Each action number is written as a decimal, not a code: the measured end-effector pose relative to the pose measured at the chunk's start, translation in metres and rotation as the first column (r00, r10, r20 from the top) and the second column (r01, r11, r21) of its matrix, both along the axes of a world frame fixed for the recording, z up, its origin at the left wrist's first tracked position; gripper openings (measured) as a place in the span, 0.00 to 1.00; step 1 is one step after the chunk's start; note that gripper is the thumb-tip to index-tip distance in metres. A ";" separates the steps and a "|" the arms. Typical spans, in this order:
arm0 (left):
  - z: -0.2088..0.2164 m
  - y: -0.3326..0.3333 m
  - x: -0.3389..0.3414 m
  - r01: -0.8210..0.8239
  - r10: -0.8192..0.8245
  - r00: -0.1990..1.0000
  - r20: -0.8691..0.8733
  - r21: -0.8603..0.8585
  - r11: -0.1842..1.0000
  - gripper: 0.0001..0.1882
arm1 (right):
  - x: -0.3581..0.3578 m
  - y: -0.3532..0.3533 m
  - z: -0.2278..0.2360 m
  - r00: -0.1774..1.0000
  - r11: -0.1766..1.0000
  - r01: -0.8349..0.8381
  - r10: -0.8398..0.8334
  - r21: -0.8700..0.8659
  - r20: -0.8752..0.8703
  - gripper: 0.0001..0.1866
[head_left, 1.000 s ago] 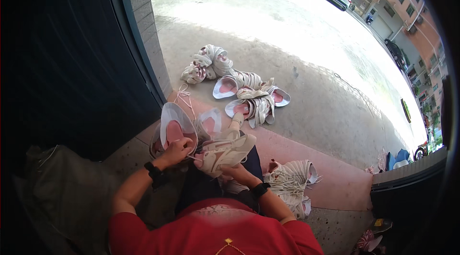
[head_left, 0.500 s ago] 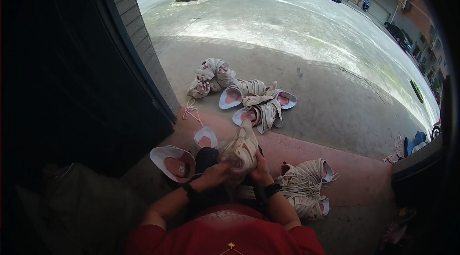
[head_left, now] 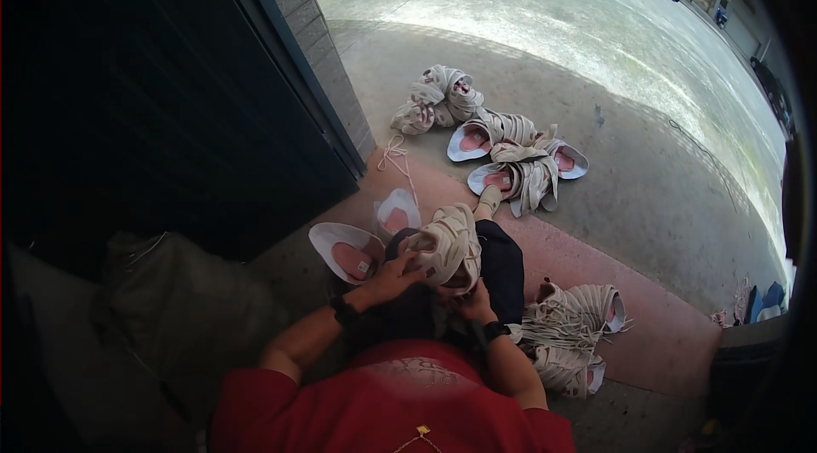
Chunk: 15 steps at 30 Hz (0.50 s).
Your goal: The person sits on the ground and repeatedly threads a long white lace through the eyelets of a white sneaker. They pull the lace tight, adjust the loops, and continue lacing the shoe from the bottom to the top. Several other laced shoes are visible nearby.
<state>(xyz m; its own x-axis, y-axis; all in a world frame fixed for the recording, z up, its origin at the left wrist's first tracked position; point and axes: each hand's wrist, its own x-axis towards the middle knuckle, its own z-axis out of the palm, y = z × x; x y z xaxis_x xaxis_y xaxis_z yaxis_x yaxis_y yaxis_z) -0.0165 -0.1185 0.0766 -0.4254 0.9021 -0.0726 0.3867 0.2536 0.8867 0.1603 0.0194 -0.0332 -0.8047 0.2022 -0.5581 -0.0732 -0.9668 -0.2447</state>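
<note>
Over my lap I hold a bundle of beige shoe uppers (head_left: 451, 240), nested one in another, with dark red inside showing at the near end. My left hand (head_left: 394, 279) grips its left side, fingers curled round the edge. At its lower right my right hand (head_left: 477, 303) has its fingers closed on the near edge; the fingertips are partly hidden. Left of my lap lies a white-rimmed upper with a pink inside (head_left: 349, 256). Beyond it rests a smaller white and pink piece (head_left: 398, 213).
Stacks of uppers (head_left: 511, 134) lie ahead on the concrete, with a rolled bundle (head_left: 438, 98) behind. Laced stacks (head_left: 574, 321) sit to my right. A pink cord (head_left: 396, 155) lies near the dark door (head_left: 281, 70). A sack (head_left: 183, 300) stands at my left.
The bundle has turned in my hands, its dark red inside now facing nearer my right hand. My right hand has shifted down to its near edge. The whole view has swung left.
</note>
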 end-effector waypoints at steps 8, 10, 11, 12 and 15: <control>-0.016 0.010 0.014 0.275 -0.306 0.926 -0.220 -0.159 0.948 0.20 | -0.001 0.003 -0.014 0.935 0.997 -0.001 -0.027 0.081 0.352 0.32; -0.018 0.015 0.024 0.238 -0.314 0.893 -0.322 -0.253 0.938 0.22 | -0.001 0.002 -0.021 0.974 0.994 0.051 -0.071 0.094 0.217 0.30; -0.018 0.016 0.029 0.212 -0.321 0.846 -0.426 -0.283 0.935 0.21 | -0.002 0.002 -0.024 0.987 0.997 0.047 -0.055 0.056 0.148 0.29; -0.019 0.018 0.034 0.193 -0.350 0.815 -0.462 -0.352 0.916 0.23 | -0.001 0.002 -0.026 0.997 0.997 0.038 -0.042 0.061 0.065 0.28; -0.021 0.016 0.044 0.141 -0.352 0.794 -0.495 -0.414 0.899 0.25 | 0.000 0.005 -0.030 0.999 0.999 0.031 -0.030 -0.023 0.044 0.26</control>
<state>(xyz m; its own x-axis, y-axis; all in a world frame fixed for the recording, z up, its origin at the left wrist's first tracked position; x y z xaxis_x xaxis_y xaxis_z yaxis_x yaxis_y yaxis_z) 0.0270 -0.1027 0.0552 -0.2537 0.9423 -0.2183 0.8671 0.3216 0.3805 0.1604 0.0245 -0.0628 -0.7733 0.2125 -0.5974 -0.0921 -0.9698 -0.2259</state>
